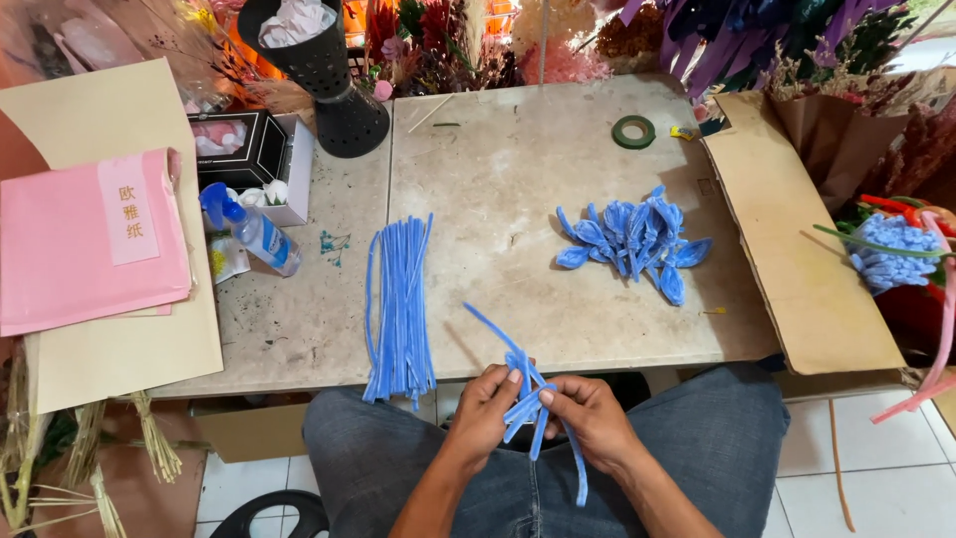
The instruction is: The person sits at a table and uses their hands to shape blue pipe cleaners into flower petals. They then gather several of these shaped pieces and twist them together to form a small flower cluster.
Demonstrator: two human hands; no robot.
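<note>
Over my lap, at the table's near edge, both hands pinch a blue pipe cleaner that is bent into loops. My left hand grips its left side with thumb up. My right hand holds the right side, and one loose end hangs down past my knee. Another end sticks up to the left over the table. A bundle of straight blue pipe cleaners lies on the table to the left. A pile of finished blue petal shapes rests at the right.
The stone table carries a roll of green tape, a blue spray bottle, a black box and a black perforated bin. Pink paper lies left, a cardboard sheet right. Dried flowers line the back.
</note>
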